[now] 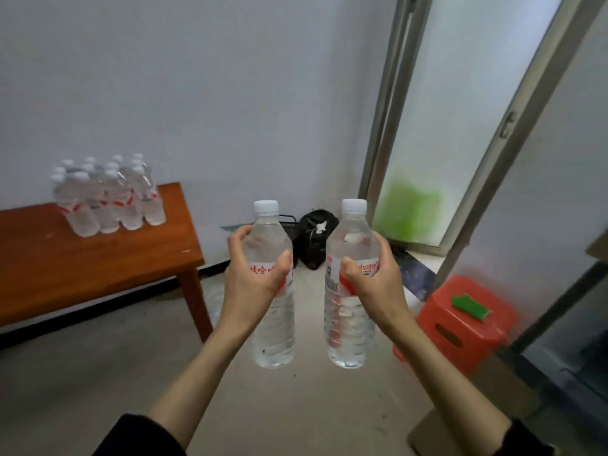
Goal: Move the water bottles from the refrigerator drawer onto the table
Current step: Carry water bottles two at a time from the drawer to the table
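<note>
head view, looking down past two bare forearms in dark sleeves: the left hand (255, 274) is wrapped round the left bottle (271, 284) at its label, fingers curled over the far side and thumb across the near side. the right hand (371, 274) grips the right bottle (350, 284) the same way, thumb lying over the red and white label. both bottles are upright, clear, full of water, with white caps, and are held in the air side by side, apart from each other and above the floor (98, 373). off to the left stands the table (98, 258), brown wood, against the white wall (197, 93). on its far edge sits a group of bottles (108, 195), standing close together in rows, all with white caps and red label bands. the held bottles are well apart from the table, to its right. behind them, in the corner, lies a black bag (317, 238). to the right a red stool (460, 320) stands on the floor with a green item (468, 306) on top. a window frame (385, 103) runs up the right side with frosted glass; the refrigerator drawer cannot be made out.
</note>
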A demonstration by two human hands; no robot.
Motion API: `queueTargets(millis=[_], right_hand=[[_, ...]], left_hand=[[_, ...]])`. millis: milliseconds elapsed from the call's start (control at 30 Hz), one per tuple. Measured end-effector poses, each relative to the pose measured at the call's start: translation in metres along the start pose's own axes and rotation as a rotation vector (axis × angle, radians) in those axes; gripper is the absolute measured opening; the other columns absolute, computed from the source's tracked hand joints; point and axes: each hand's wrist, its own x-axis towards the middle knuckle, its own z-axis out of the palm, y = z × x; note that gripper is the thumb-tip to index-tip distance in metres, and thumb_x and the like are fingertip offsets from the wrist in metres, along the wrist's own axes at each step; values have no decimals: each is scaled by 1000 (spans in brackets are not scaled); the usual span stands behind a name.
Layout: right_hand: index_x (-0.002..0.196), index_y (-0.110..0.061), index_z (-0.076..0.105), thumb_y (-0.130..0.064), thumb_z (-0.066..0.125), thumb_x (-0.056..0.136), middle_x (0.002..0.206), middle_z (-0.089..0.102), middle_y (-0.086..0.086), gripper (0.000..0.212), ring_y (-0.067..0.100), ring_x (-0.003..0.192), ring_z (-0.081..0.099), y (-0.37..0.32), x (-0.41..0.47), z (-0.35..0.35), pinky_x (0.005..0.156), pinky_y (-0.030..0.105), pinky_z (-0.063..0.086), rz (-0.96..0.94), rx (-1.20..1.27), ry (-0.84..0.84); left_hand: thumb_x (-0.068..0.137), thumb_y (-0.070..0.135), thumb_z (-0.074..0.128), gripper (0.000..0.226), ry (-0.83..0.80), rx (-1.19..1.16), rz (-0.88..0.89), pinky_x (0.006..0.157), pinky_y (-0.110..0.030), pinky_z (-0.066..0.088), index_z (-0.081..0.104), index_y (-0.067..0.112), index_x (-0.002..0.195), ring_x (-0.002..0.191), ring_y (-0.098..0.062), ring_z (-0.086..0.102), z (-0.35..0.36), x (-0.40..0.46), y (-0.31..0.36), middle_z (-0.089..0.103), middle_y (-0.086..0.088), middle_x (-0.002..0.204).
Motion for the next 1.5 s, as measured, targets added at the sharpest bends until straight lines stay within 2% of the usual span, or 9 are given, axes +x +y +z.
queueTargets(millis=[400,567,700,867,967,1200,1267,1367,1500], right_hand=[[117,-36,40,-38,63,71,96,56,-23,53,-16,85,57,6,87,242,63,5,45,-57,41,-351],[113,-47,37,-46,63,70,104,56,-21,50,-4,91,60,11,137,339,75,15,51,-77,62,-466],[123,-40,32,-52,63,70,120,55,-6,63,11,104,59,15,181,418,89,36,53,-81,82,-548],[122,-48,27,-45,69,74,109,45,-29,64,-10,92,51,22,222,508,75,9,40,-92,42,-631],[125,-48,28,-44,72,72,110,42,-36,69,-18,93,48,30,237,550,75,5,38,-82,24,-679],[135,-32,34,-35,78,67,138,47,-6,81,8,123,43,60,269,660,101,36,42,-38,-91,-763],[133,-29,38,-31,79,67,132,51,-9,78,9,120,48,69,276,687,95,26,46,29,-93,-752],[118,-36,42,-24,80,66,100,53,-27,66,-8,97,56,77,284,724,61,-1,42,59,-120,-723],[120,-40,40,-30,78,66,108,53,-25,67,-9,94,53,86,293,764,66,6,40,72,-178,-722]], left_hand=[[74,36,72,60,217,117,-166,76,-23,45,31,40,118,95,0,55,-172,98,-108,47,27,103],[72,39,72,63,249,182,-216,68,-15,41,28,43,117,88,5,53,-221,164,-157,45,30,101],[72,39,74,67,222,266,-279,80,-26,46,28,42,122,102,-8,54,-261,223,-190,49,13,118],[71,38,75,79,263,319,-425,91,-39,48,26,33,133,119,-22,52,-312,273,-236,46,-1,139],[69,39,77,87,269,355,-535,97,-50,46,25,30,138,125,-26,48,-336,296,-268,43,-2,142],[67,38,79,87,205,397,-671,94,-42,48,33,22,138,119,-25,53,-397,364,-359,51,-2,136],[67,37,79,85,169,396,-683,93,-41,49,35,22,137,117,-24,55,-410,380,-382,53,-1,134],[68,38,79,84,117,412,-699,92,-42,50,33,23,137,115,-24,56,-422,405,-411,54,-1,132],[65,36,80,85,34,464,-663,92,-43,50,32,24,134,112,-25,58,-433,430,-442,55,-2,130]])
